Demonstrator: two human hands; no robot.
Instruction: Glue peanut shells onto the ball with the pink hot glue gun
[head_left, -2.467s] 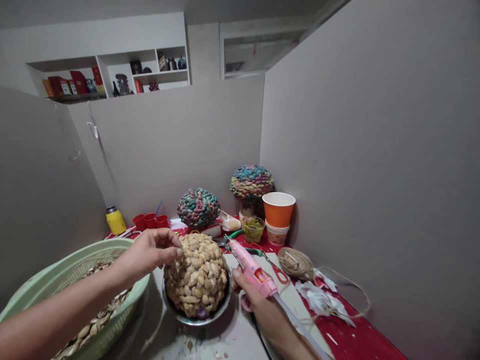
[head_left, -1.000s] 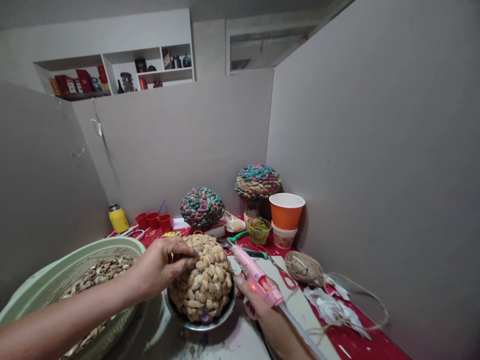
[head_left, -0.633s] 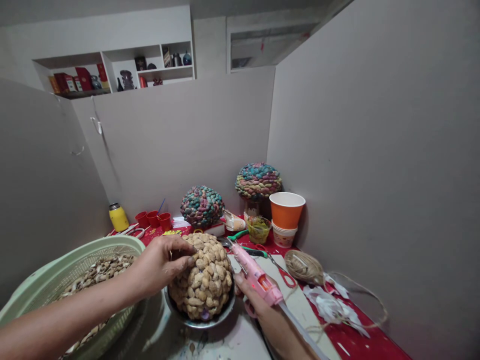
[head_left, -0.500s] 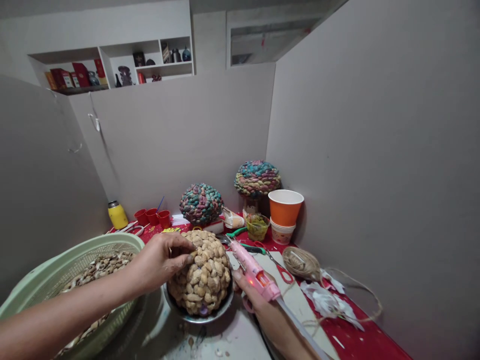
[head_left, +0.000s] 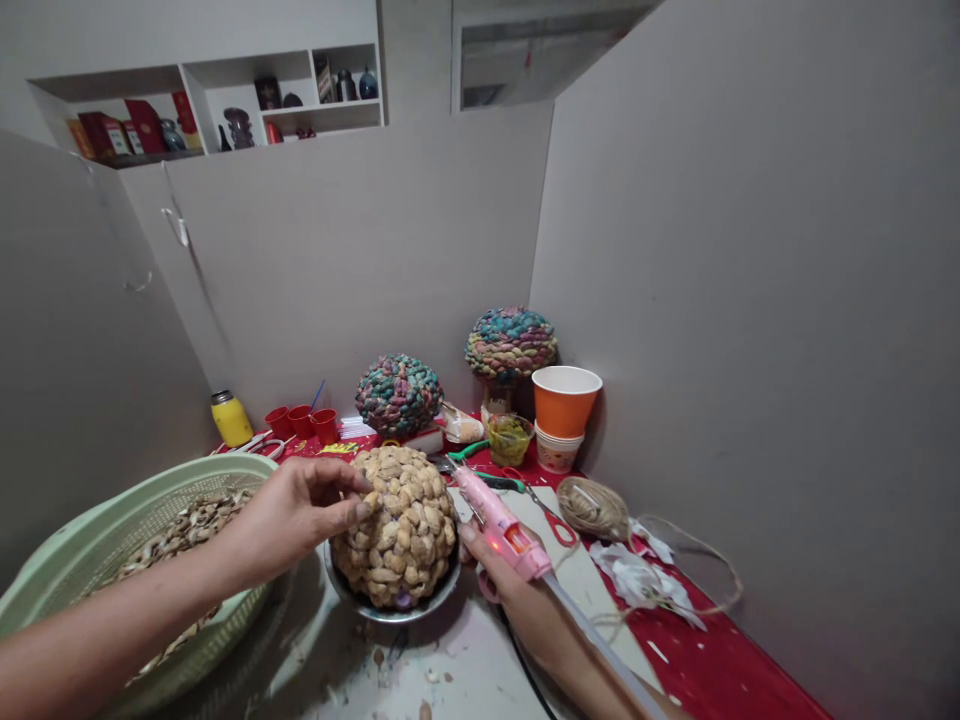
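A ball covered in peanut shells rests in a metal bowl in front of me. At its upper left side, my left hand has thumb and fingers closed around a peanut shell against the ball. My right hand is wrapped round a pink hot glue gun with an orange light glowing on it. A long glue stick sticks out of its back end. The gun's nozzle points up and left, just right of the ball, apart from it. Purple spots show between some shells.
A green basket of shell pieces stands at left. Behind are two coloured shell-covered domes, red cups, an orange paper cup and a bowl of yellow-green bits. Red-handled scissors and twine lie right.
The camera view has shifted slightly, so everything sits a little higher and further left. My left fingertips have drawn slightly left on the ball. My right hand still holds the glue gun.
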